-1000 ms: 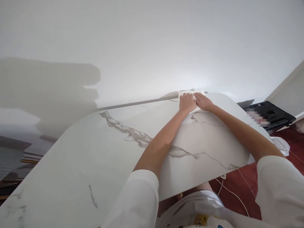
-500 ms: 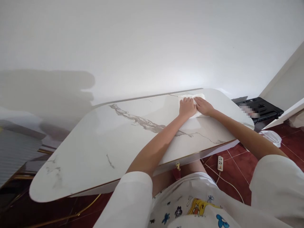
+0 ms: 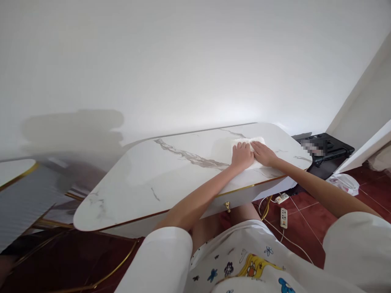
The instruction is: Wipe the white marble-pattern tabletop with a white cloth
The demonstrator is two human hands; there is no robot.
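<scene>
A white folded cloth [image 3: 249,142] lies on the white marble tabletop [image 3: 171,171] near its right end. My left hand [image 3: 242,156] and my right hand [image 3: 263,154] lie side by side on the cloth, fingers flat and pressing it down onto the marble. Both arms stretch forward over the table's gold-trimmed front edge. The hands cover most of the cloth.
The table stands against a white wall. A black device [image 3: 326,149] sits beyond its right end. Two power strips [image 3: 283,217] with cables lie on the red tile floor under the table. A white bag [image 3: 343,182] is on the floor at right. Another gold-edged table corner [image 3: 15,169] shows at left.
Both hands have slid with the cloth from the table's far edge back toward the front edge. My head has pulled back, so more of the table and floor shows.
</scene>
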